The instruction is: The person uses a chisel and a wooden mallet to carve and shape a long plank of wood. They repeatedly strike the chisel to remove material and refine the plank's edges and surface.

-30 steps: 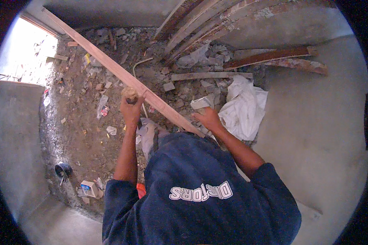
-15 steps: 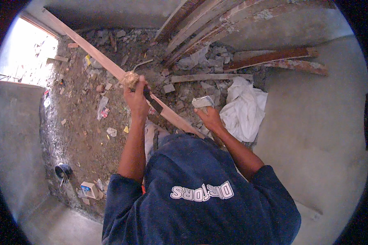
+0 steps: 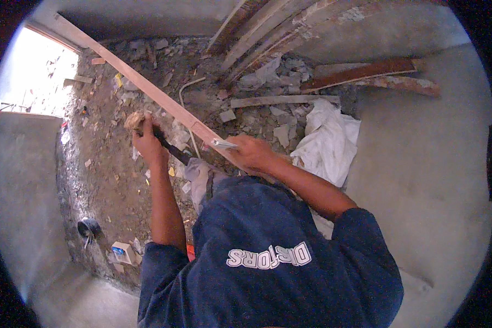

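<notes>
Right now on my feed I see the left hand (image 3: 149,143) closed around a tan-headed tool (image 3: 135,120) with a dark shaft, left of the long wooden plank (image 3: 153,92). I have the right hand (image 3: 251,153) gripping a pale flat block (image 3: 224,144) over the plank's near part; contact I cannot tell. The plank slants from upper left toward the waist, with a white sack (image 3: 331,142) farther right.

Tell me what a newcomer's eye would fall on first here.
Probably the long plank, slanting from the upper left down to the picture's middle. Next, the hands: left of the plank, the left hand grips a dark tool with a tan end; the right hand holds a grey piece at the plank. A crumpled white sheet lies further right.
</notes>
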`<state>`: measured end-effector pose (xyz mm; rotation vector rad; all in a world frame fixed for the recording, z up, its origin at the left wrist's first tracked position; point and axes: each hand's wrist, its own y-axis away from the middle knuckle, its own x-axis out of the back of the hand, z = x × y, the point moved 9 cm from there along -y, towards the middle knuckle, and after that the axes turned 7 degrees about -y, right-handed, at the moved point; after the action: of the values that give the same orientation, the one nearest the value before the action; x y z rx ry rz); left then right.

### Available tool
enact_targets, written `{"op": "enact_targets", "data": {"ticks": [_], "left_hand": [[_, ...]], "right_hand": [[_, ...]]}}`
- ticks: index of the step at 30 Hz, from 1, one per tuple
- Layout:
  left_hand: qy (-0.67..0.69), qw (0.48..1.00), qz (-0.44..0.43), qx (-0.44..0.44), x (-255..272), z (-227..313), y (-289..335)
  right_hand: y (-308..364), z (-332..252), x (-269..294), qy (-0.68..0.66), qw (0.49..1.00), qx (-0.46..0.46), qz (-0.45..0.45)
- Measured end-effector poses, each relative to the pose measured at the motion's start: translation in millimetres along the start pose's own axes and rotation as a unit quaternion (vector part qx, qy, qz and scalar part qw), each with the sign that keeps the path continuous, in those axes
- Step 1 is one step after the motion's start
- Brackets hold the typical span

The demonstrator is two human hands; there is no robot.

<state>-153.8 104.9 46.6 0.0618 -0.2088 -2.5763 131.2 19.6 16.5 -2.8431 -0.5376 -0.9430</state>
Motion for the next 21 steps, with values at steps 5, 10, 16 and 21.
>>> {"op": "enact_targets", "data": {"ticks": [5,10,16,21], "left_hand": [[0.025,0.999,0.018,0.021,29.9,-24.2,0.5],[0.031,0.999,0.025,0.021,41.2,-31.5,1.3],[0.108,0.992,-0.039,0.06,11.5,-24.4,10.9],[-0.008,0.986,-0.104,-0.128,-36.2,36.3,50.6]], "right_hand": [[-21.2,10.9,-28.3,0.129,0.973,-0.081,-0.174],[-20.3,3.0,-11.7,0.024,0.994,-0.06,-0.091],[-15.9,20.0,-2.5,0.037,0.983,-0.153,-0.096],[24.2,61.8,50.2,-0.091,0.952,-0.238,0.171]]}}
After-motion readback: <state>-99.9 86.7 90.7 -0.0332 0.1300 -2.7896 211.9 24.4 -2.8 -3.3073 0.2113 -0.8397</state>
